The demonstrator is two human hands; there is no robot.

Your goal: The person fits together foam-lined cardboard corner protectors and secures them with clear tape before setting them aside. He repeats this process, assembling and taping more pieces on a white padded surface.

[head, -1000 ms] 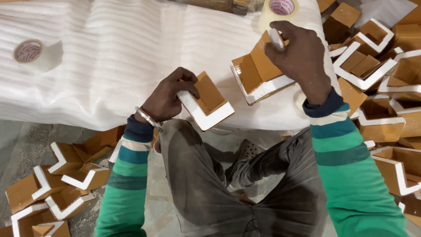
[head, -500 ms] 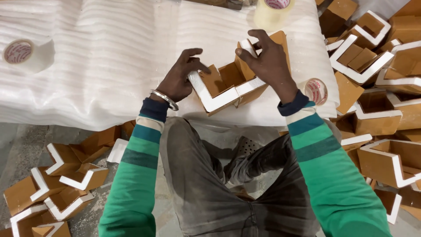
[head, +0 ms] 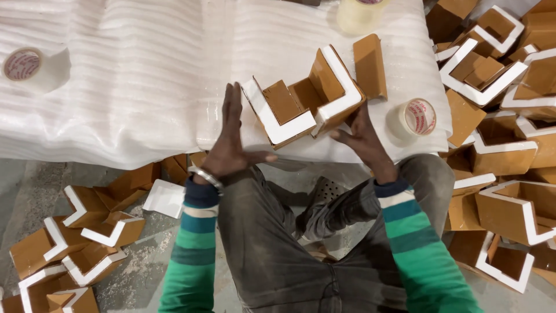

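Head view, looking down over the knees.

At centre, toward 12 o'clock: two brown cardboard corner pieces with white foam edging, left corner piece (head: 278,113) and right corner piece (head: 333,84), butted together on the white foam sheet (head: 127,87) to make a shallow U. Left hand (head: 231,145) at 9 o'clock of the pair, flat and open, fingers straight, alongside the left piece's outer face; contact hard to tell. Right hand (head: 362,139) at 4 o'clock of the pair, fingers spread, pushing on the lower right edge, not closed round anything.

Judged as squaring up and pressing the two halves together. Calling next for even pressure from both sides, so as not to slip the joint.

Loose brown flap (head: 369,66) at 1 o'clock, just beside the right piece. Clear tape roll with a round red-and-white core label (head: 414,117) at 3 o'clock; a like roll (head: 26,66) far out at 9 o'clock; a third roll (head: 359,13) at 12 o'clock, cut by the frame. Heaped corner pieces (head: 498,75) at 2 to 4 o'clock, more scattered on the floor (head: 75,237) at 8 o'clock.
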